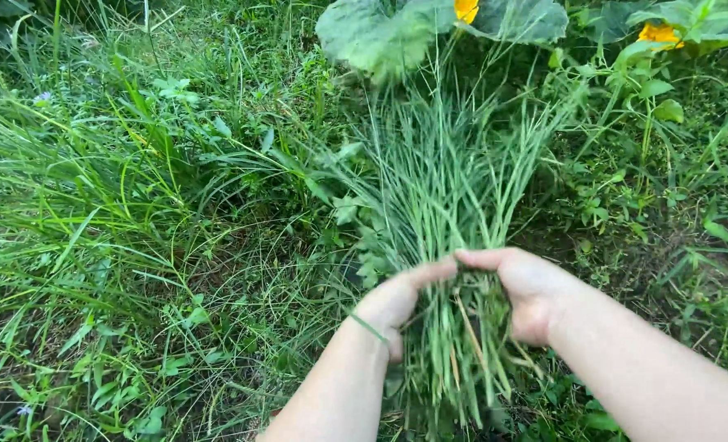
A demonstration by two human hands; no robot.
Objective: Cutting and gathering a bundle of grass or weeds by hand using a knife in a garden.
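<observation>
The left hand (393, 301) and the right hand (521, 288) each wrap a closed grip around one bunch of grass (442, 213) in the middle, above the ground. The thin stalks might slip or snap if the hands pull hard.

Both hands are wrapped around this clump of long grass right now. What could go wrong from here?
The left hand and right hand are bare, so the thin blades of the grass bundle could cut the palms if they slide. The grip closes only loosely round the stems, so some may slip out. The broad leaves and yellow flowers of a plant stand just behind the clump, so a sweeping motion might damage them.
</observation>
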